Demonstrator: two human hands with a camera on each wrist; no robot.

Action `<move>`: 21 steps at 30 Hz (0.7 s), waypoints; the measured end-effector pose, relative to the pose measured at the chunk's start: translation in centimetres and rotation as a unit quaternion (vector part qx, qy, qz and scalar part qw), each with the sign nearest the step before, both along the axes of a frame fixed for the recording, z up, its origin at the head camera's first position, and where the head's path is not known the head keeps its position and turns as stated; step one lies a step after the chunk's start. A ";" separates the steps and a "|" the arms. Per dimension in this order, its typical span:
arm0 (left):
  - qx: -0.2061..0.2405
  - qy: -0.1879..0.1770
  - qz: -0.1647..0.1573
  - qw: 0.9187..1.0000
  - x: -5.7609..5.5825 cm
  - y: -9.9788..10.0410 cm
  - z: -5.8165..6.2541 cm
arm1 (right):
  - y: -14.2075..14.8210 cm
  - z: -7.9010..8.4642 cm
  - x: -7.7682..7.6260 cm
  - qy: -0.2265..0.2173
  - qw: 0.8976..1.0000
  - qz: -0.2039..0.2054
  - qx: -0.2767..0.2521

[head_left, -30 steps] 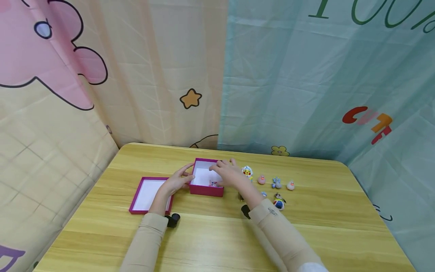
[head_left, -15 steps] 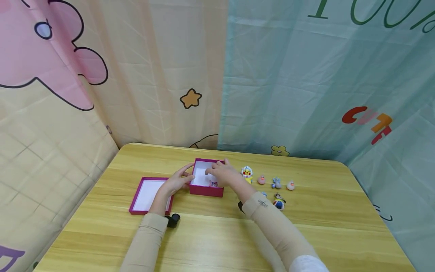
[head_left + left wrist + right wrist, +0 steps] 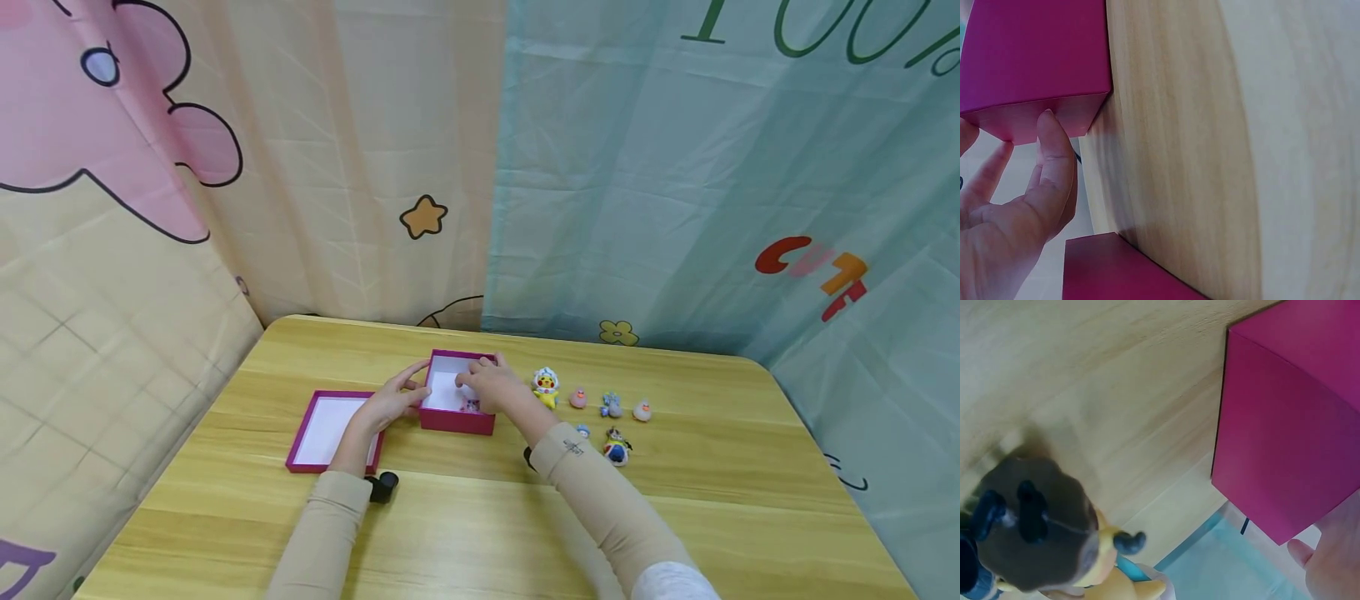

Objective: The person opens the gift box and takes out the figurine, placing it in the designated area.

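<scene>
An uncovered magenta box (image 3: 457, 422) with a white inside stands at the table's middle. My left hand (image 3: 387, 406) rests against its left side; in the left wrist view the fingertips touch the magenta wall. Over the box's right wall reaches my right hand (image 3: 495, 387), its fingers down inside. A small pink figurine (image 3: 470, 406) lies in the near right of the box, right beside that hand. The fingers' undersides are hidden, so I cannot tell whether they pinch anything.
A magenta box lid (image 3: 322, 429) lies inside-up at left. Right of the box stand a yellow figurine in a white hood (image 3: 546, 386), a pink duck (image 3: 577, 398), a blue-grey figurine (image 3: 611, 405), a white duck (image 3: 642, 410) and a caped figurine (image 3: 617, 448). Curtains hang behind the table.
My right hand has shifted left and lower into the box, uncovering more of the yellow figurine. The left hand keeps its place against the box.
</scene>
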State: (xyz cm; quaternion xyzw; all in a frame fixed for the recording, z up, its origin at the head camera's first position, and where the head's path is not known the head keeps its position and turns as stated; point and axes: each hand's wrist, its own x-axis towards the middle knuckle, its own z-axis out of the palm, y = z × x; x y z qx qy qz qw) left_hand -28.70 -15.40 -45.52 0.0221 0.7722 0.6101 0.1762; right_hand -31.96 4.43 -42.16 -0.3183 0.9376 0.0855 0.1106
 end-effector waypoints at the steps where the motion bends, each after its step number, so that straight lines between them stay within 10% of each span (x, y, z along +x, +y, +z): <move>1: 0.002 0.001 -0.001 1.000 0.0 0.0 0.1 | 0.0 0.0 0.0 0.003 1.000 0.000 0.000; 21: 0.014 0.006 -0.006 1.000 -0.1 0.0 0.1 | -0.2 -0.8 -0.2 0.042 0.999 -0.013 0.021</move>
